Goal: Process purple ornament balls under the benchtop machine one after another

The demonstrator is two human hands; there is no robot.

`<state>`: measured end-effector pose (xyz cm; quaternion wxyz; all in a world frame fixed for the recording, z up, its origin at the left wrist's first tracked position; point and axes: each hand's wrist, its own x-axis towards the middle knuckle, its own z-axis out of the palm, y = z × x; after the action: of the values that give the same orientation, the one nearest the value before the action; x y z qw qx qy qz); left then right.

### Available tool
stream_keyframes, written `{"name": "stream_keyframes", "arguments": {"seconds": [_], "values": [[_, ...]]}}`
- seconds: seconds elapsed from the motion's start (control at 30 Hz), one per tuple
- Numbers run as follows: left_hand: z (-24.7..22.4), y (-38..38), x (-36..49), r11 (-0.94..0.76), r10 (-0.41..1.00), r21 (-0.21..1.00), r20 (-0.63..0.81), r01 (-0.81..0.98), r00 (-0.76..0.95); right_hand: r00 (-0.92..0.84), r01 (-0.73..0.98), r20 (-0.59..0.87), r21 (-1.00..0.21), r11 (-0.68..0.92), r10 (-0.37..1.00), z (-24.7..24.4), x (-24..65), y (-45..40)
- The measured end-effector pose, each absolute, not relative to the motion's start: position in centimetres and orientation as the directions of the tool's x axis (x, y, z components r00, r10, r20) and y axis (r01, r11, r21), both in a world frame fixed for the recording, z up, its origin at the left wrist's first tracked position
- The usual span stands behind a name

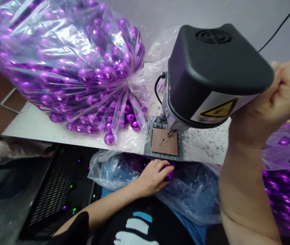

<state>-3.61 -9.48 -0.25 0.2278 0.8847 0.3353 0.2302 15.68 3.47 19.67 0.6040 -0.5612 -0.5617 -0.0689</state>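
My left hand [153, 177] is over the open plastic bag [198, 187] in my lap. Its fingers are curled around a shiny purple bead [169, 176], partly hidden by them. To the right of the black press machine [221, 61], my right hand [285, 88] is raised in a fist; whatever it grips is hidden behind the machine's housing. Beneath the machine's head, a brown square plate [164, 141] with a small hole rests on a grey metal base [148, 139]. Dark shavings lie scattered around that base.
A big clear bag of purple faceted beads [83, 68] lies on the white table [45, 119] at left. More bagged purple beads [285, 194] are at right. A black crate [55, 183] stands at lower left, near another person's sleeve [19, 153]. A cable [283, 25] runs behind the machine.
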Motion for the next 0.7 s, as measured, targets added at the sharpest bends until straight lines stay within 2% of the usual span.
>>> {"name": "stream_keyframes", "arguments": {"seconds": [0.07, 0.17, 0.23, 0.33, 0.4, 0.47, 0.53, 0.6, 0.7], "values": [[-0.4, -9.8, -3.4, -0.689, 0.693, 0.503, 0.245, 0.522, 0.678, 0.367, 0.708, 0.752, -0.607, 0.361, 0.547, 19.8, 15.7, 3.5], [0.8, -8.6, -3.9, -0.694, 0.699, 0.534, 0.339, 0.483, 0.629, 0.359, 0.718, 0.749, -0.603, 0.347, 0.557, 19.8, 15.8, 3.6], [1.9, -6.4, -5.4, -0.677, 0.733, 0.548, 0.438, 0.491, 0.521, 0.362, 0.730, 0.740, -0.603, 0.322, 0.567, 19.8, 15.9, 3.5], [2.7, -1.6, -8.6, -0.533, 0.815, 0.508, 0.521, 0.677, 0.252, 0.393, 0.729, 0.716, -0.625, 0.278, 0.578, 19.8, 15.7, 3.5], [2.4, 1.7, -10.5, -0.420, 0.854, 0.421, 0.483, 0.804, 0.193, 0.417, 0.719, 0.702, -0.643, 0.263, 0.577, 19.8, 15.5, 3.7], [1.7, 4.2, -11.5, -0.382, 0.891, 0.317, 0.374, 0.868, 0.255, 0.425, 0.711, 0.698, -0.651, 0.264, 0.576, 19.8, 15.4, 3.9], [1.1, 5.6, -12.0, -0.369, 0.915, 0.265, 0.270, 0.891, 0.298, 0.412, 0.722, 0.700, -0.641, 0.260, 0.583, 19.7, 15.6, 4.1], [1.0, 5.9, -12.1, -0.348, 0.931, 0.312, 0.224, 0.884, 0.288, 0.402, 0.739, 0.702, -0.628, 0.245, 0.588, 19.5, 15.9, 4.3], [1.8, 4.8, -12.6, -0.303, 0.950, 0.575, 0.246, 0.760, 0.192, 0.386, 0.760, 0.678, -0.618, 0.202, 0.625, 18.9, 16.7, 4.5]]}}
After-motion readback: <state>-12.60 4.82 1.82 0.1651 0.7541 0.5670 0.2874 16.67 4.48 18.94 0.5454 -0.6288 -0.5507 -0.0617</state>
